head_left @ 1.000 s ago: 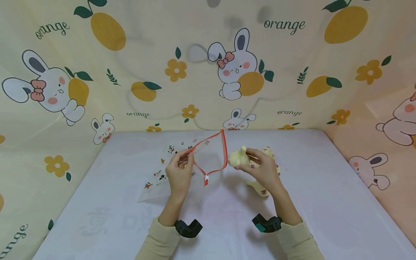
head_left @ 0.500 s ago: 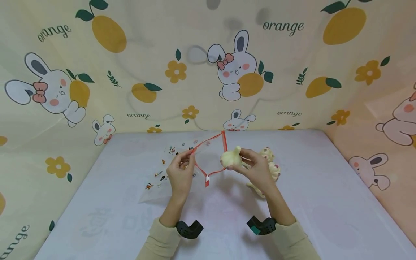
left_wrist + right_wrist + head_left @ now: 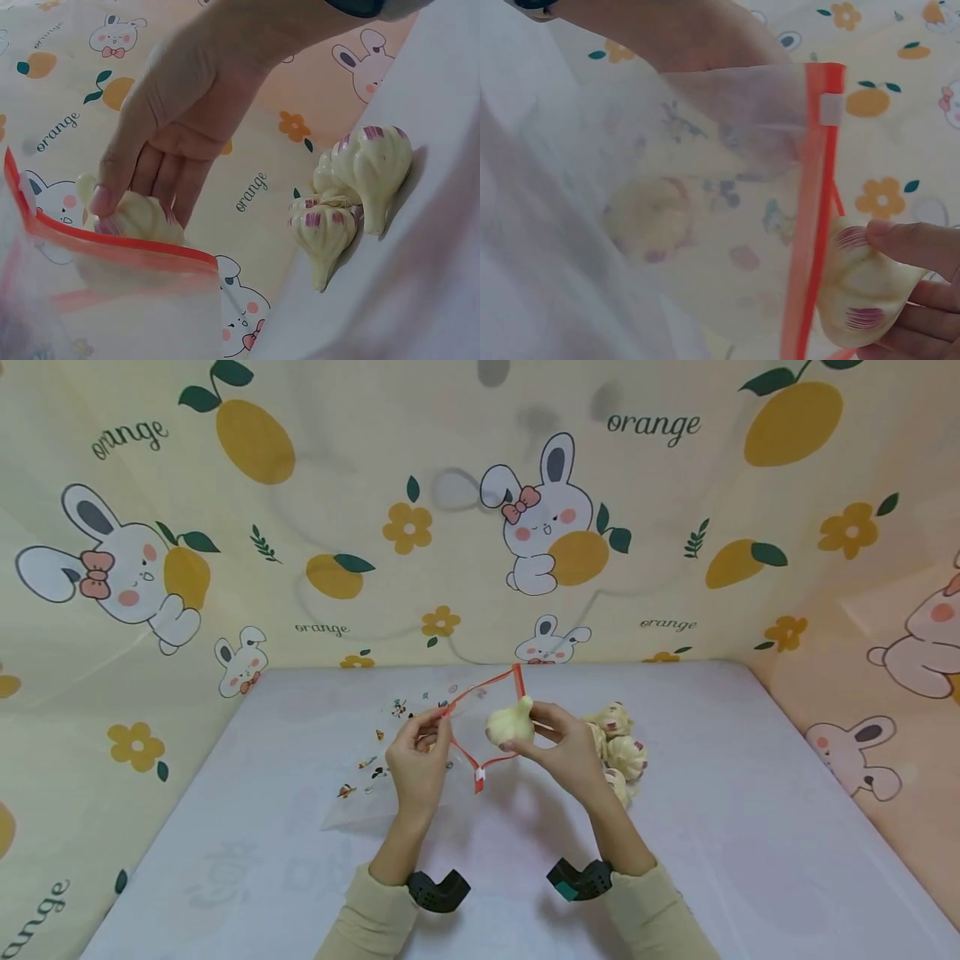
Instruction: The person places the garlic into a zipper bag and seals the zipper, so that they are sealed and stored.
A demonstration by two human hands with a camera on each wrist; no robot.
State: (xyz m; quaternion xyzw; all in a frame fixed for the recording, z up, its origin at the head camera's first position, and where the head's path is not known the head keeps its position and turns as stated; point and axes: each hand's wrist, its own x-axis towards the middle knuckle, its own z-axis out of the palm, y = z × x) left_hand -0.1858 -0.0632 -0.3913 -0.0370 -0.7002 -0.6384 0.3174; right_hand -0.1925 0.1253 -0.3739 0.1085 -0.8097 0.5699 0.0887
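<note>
My left hand [image 3: 420,756] pinches the rim of a translucent zip bag [image 3: 480,727] with red edging and small printed pictures. The mouth of the bag gapes toward the right. A pale garlic bulb [image 3: 512,723] with purple streaks is held between the thumb and fingers of my right hand [image 3: 562,752]. It sits at the bag's mouth, partly behind the red edge [image 3: 127,240] in the left wrist view. In the right wrist view another garlic bulb [image 3: 649,217] shows blurred through the plastic; whether inside or behind, I cannot tell. The left fingertips are partly hidden by the bag there.
Several more garlic bulbs [image 3: 622,752] lie heaped on the white table [image 3: 750,827], right of my right hand. A white slider [image 3: 831,109] sits on the red edge. Behind the table hangs a cloth [image 3: 660,510] printed with rabbits and oranges.
My right hand has carried the garlic bulb leftward to the bag's mouth, uncovering more of the heap on the right. My left hand has stayed nearly still, gripping the rim.
</note>
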